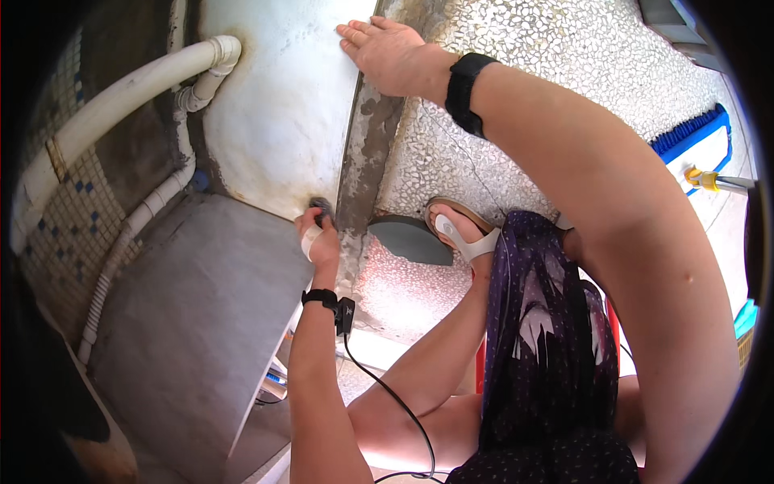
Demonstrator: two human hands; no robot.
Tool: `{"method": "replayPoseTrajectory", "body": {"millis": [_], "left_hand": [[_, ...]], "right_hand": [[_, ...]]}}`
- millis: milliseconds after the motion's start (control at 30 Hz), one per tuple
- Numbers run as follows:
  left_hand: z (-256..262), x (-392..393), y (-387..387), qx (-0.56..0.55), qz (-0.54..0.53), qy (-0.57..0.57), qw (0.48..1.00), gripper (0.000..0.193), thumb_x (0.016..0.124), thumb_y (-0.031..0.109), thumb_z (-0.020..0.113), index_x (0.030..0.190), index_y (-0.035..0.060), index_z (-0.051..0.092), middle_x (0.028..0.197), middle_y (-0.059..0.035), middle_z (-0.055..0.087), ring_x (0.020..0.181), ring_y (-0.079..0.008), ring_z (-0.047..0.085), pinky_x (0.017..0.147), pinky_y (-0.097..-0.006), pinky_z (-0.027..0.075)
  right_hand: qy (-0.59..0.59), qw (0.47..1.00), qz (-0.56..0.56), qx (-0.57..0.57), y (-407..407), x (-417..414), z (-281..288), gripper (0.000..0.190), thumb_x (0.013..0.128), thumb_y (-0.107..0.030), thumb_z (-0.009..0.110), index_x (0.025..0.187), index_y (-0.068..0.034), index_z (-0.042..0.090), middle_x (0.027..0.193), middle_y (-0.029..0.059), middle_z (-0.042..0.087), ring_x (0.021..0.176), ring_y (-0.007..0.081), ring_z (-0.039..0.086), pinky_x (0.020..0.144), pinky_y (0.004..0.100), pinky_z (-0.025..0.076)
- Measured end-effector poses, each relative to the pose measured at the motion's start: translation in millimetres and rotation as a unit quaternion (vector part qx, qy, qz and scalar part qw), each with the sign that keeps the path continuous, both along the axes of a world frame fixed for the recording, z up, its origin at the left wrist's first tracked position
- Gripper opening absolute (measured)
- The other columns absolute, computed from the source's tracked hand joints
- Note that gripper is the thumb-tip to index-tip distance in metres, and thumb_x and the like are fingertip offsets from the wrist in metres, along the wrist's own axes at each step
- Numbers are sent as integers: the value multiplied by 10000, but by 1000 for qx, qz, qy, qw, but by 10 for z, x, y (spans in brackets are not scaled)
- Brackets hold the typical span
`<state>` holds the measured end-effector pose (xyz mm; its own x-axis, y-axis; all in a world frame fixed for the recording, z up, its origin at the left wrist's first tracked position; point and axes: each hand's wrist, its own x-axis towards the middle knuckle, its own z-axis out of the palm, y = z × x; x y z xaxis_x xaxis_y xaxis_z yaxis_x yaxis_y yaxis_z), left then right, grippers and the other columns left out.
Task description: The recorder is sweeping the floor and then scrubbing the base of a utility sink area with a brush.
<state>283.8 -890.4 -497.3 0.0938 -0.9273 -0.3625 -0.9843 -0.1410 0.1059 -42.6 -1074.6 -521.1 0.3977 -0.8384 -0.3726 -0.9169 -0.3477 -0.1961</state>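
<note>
My left hand [319, 236] grips a dark scouring pad, seemingly steel wool [320, 207], against the lower corner of a white panel [278, 115]. Brown stains run along that panel's edges. A pale adhesive bandage [311, 237] covers part of this hand, and a black strap with a small wired device [344, 314] is on the wrist. Farther up, my right hand [387, 54] lies with fingers extended over the panel's right edge, holding nothing. Its wrist wears a black band [468, 94]. Below the white panel is a smooth grey panel [205, 290].
White drain pipes [139, 91] run along the left, before mosaic tiles [84, 199]. Terrazzo flooring [447, 151] spreads right of a worn concrete strip [369, 139]. A sandalled foot [459, 230] rests beside a grey curved piece [411, 239]. A blue-edged flat mop [695, 145] lies right. A cable [399, 393] hangs from my left wrist.
</note>
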Motion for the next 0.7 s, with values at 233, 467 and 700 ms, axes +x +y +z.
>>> {"method": "replayPoseTrajectory", "body": {"millis": [233, 467, 700], "left_hand": [[-309, 246, -23, -138, 229, -45, 962, 242, 744, 115, 689, 967, 66, 609, 1035, -156, 553, 912, -326, 571, 792, -416, 478], [-348, -668, -494, -199, 115, 66, 971, 148, 735, 60, 667, 876, 39, 624, 889, -145, 591, 831, -320, 580, 747, -388, 459], [-313, 47, 317, -117, 135, -36, 983, 173, 707, -23, 636, 855, 66, 631, 859, -129, 599, 807, -299, 587, 745, -379, 482]], "right_hand": [[-101, 992, -80, 13, 307, -229, -16, 663, 831, -43, 513, 1440, -34, 251, 1537, 84, 163, 1414, 199, 166, 1153, 341, 167], [79, 996, -28, -15, 814, -606, -162, 713, 829, -100, 550, 1437, 20, 198, 1536, 135, 122, 1410, 248, 172, 1147, 352, 181], [50, 998, -26, 2, 838, -770, -187, 848, 791, -280, 687, 1431, 17, 216, 1519, 184, 146, 1400, 282, 195, 1135, 356, 203]]}}
